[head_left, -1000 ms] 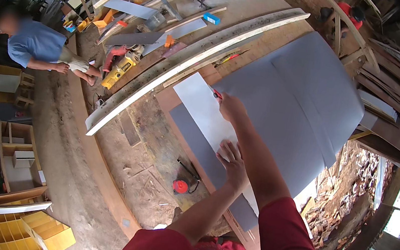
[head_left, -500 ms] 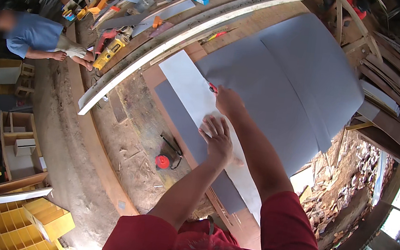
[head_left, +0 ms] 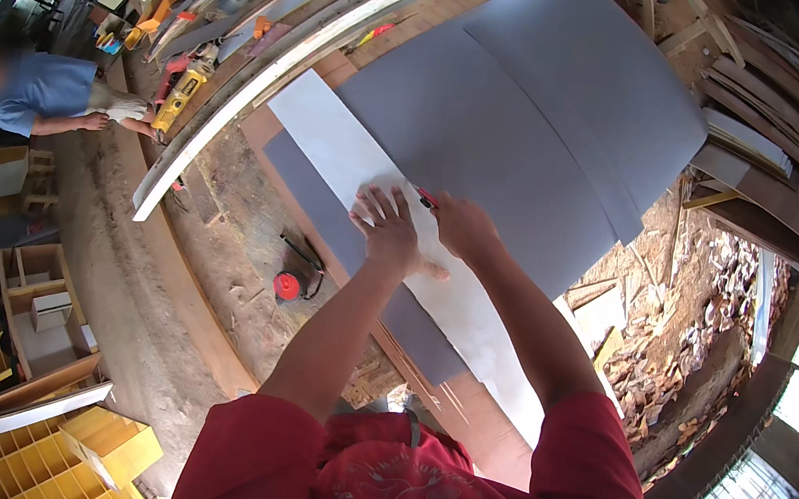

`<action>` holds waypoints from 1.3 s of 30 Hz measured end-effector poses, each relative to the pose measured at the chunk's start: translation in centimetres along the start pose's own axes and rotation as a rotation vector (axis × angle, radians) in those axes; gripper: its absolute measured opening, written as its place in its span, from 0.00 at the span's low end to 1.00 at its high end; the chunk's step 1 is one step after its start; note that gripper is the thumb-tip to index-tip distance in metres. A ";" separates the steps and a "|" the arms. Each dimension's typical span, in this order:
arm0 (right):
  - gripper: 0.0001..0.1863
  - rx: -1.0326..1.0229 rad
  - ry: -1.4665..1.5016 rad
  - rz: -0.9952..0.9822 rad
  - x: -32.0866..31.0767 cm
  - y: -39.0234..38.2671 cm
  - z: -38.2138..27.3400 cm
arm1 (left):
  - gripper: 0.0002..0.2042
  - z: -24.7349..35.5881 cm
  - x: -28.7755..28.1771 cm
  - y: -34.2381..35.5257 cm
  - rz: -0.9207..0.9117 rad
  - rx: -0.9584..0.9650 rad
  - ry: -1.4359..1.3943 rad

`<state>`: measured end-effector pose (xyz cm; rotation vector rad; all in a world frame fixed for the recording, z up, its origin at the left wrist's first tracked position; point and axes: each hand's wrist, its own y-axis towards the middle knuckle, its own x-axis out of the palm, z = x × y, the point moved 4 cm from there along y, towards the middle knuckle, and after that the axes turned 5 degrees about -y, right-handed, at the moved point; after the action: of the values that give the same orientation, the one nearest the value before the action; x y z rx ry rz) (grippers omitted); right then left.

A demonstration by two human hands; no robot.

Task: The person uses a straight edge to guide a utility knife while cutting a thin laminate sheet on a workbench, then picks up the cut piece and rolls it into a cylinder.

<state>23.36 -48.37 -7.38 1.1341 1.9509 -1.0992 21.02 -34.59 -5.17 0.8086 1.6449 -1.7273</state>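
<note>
My left hand lies flat with fingers spread on a long white strip, pressing it against the sheets beneath. Just to its right, my right hand is closed around a red and black utility knife. The knife's tip meets the strip's right edge, where the strip borders a large grey sheet; the blade itself is too small to make out. A narrower band of grey sheet shows along the strip's left side, over a brown board.
A red round object with a black strap sits left of the board. Beyond a long white-edged beam lie a yellow power tool and offcuts. A person in blue is at far left. Wooden cabinets stand lower left; scraps cover the right.
My right hand has drawn the knife along the strip's edge toward me, and it is now beside my left hand. The whole view has shifted, so most things appear farther left.
</note>
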 end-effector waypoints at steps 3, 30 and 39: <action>0.16 0.020 0.011 -0.011 0.3 -3.3 1.7 | 0.91 0.2 -0.1 -0.1 -0.031 -0.027 0.033; 0.14 0.282 -0.025 -0.252 -0.4 -26.9 10.2 | 0.93 0.7 0.5 0.6 0.013 -0.065 0.014; 0.12 0.323 -0.113 -0.311 -1.1 -31.7 11.7 | 0.93 0.5 0.4 0.7 0.031 -0.060 0.033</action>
<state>-3.27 -68.10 -0.87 0.9187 1.9487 -1.6553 21.34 -35.16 -5.86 0.8338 1.6887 -1.6434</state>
